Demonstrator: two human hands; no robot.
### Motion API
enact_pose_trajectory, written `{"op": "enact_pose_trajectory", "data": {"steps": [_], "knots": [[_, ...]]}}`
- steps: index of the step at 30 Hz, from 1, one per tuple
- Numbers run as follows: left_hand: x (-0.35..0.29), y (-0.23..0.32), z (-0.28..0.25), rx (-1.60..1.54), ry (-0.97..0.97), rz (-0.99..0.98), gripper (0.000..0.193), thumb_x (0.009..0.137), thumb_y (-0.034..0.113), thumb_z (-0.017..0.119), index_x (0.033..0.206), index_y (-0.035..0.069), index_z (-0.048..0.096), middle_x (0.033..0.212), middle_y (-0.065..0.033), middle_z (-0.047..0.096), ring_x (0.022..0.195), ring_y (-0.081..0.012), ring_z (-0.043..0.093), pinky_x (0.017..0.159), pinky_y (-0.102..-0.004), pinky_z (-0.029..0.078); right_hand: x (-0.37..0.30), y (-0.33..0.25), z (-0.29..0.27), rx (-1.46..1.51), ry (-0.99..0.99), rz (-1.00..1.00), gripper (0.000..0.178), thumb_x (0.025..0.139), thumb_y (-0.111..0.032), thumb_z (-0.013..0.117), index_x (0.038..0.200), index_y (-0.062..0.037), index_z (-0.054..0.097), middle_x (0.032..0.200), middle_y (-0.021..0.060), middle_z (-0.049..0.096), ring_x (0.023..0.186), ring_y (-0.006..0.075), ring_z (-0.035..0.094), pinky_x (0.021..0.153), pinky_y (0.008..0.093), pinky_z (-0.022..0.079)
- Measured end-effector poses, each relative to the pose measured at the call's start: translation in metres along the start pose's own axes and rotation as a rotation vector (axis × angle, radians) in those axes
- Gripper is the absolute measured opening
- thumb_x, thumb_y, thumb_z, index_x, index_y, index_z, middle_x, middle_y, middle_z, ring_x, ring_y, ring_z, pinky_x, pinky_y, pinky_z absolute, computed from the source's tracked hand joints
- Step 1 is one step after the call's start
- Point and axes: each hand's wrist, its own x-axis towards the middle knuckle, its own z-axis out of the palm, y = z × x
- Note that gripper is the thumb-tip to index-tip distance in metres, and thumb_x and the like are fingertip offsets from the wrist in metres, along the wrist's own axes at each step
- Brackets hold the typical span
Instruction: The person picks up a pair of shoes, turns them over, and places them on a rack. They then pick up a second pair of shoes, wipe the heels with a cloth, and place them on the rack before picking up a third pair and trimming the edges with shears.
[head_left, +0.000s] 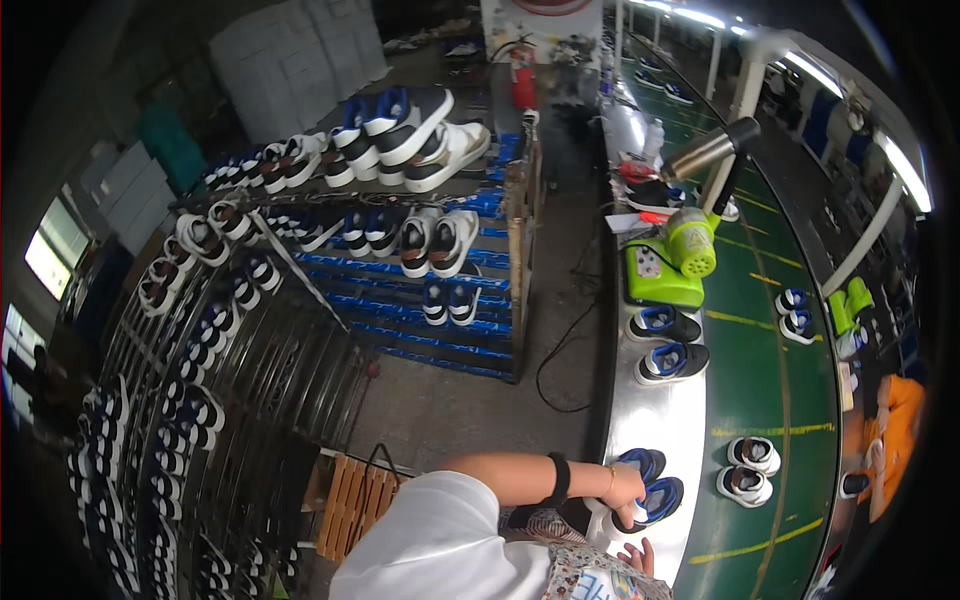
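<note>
On the metal bench edge, a pair of dark sneakers with blue linings sits side by side. My left hand (626, 490), with a black band on its wrist, reaches down to the nearer sneaker (661, 499); its fingers are closed at that sneaker's heel end. Just below, my right hand (638, 556) shows only in part, fingers apart, close to my patterned apron (590, 570). I see nothing in it. A white thing (601, 528) lies partly hidden beneath my left hand, and I cannot make out what it is.
Farther along the bench are two dark sneakers (672, 362) and a green heat-gun device (665, 272). White sneakers (746, 484) sit on the green conveyor (770, 390). Shoe racks (515, 290) stand at the left, near a wooden slatted seat (352, 505). Across the conveyor, a person in orange (900, 420) works.
</note>
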Motion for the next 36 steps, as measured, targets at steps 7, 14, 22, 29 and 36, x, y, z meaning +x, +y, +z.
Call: {"op": "enact_pose_trajectory", "data": {"steps": [7,14,22,29,36], "knots": [[-0.208,-0.021,-0.057,-0.276,0.404,-0.456,0.07,0.072,0.063,0.056,0.098,-0.002,0.062,0.091,-0.0221,0.062,0.085,-0.0351,0.061,0.074,-0.0388,0.047,0.068,-0.041,0.02,-0.052,-0.418,0.085,0.061,0.089,-0.031,0.053,0.138,-0.0131,0.023,0.126,0.0131,0.046,0.11,0.0261,0.049,0.082,0.0375,0.047],[-0.384,-0.005,-0.079,0.08,0.975,-1.27,0.063,0.062,0.064,0.063,0.097,0.011,0.065,0.087,-0.0109,0.065,0.08,-0.0281,0.062,0.068,-0.0366,0.048,0.107,-0.131,0.12,-0.422,-0.421,0.072,0.042,0.089,-0.021,0.05,0.124,0.0002,0.039,0.099,0.0166,0.06,0.091,0.0224,0.059,0.076,0.0339,0.05],[-0.533,-0.071,-0.214,1.126,1.348,-1.361,0.047,0.046,0.053,0.071,0.068,0.011,0.063,0.067,-0.0066,0.053,0.07,-0.0235,0.055,0.064,-0.0367,0.039,0.182,-0.171,0.213,-0.601,-0.523,-0.057,0.042,0.088,-0.022,0.052,0.122,0.0001,0.042,0.096,0.0152,0.061,0.089,0.0212,0.06,0.076,0.033,0.05],[-0.625,-0.179,-0.354,1.152,0.858,-1.539,0.041,0.05,0.047,0.075,0.081,0.021,0.068,0.088,-0.0035,0.058,0.101,-0.0203,0.049,0.09,-0.0457,0.03,0.227,-0.198,0.278,-0.745,-0.564,-0.147,0.041,0.087,-0.024,0.053,0.12,0.0001,0.044,0.094,0.0138,0.062,0.087,0.02,0.06,0.076,0.0321,0.049],[-0.628,-0.229,-0.407,0.597,0.527,-1.579,0.061,0.055,0.05,0.073,0.11,0.025,0.062,0.121,-0.0092,0.051,0.123,-0.0296,0.035,0.101,-0.0608,0.014,0.251,-0.206,0.299,-0.855,-0.525,-0.21,0.041,0.087,-0.025,0.055,0.118,0.0,0.047,0.091,0.0124,0.062,0.086,0.0188,0.061,0.076,0.0312,0.049]]}}
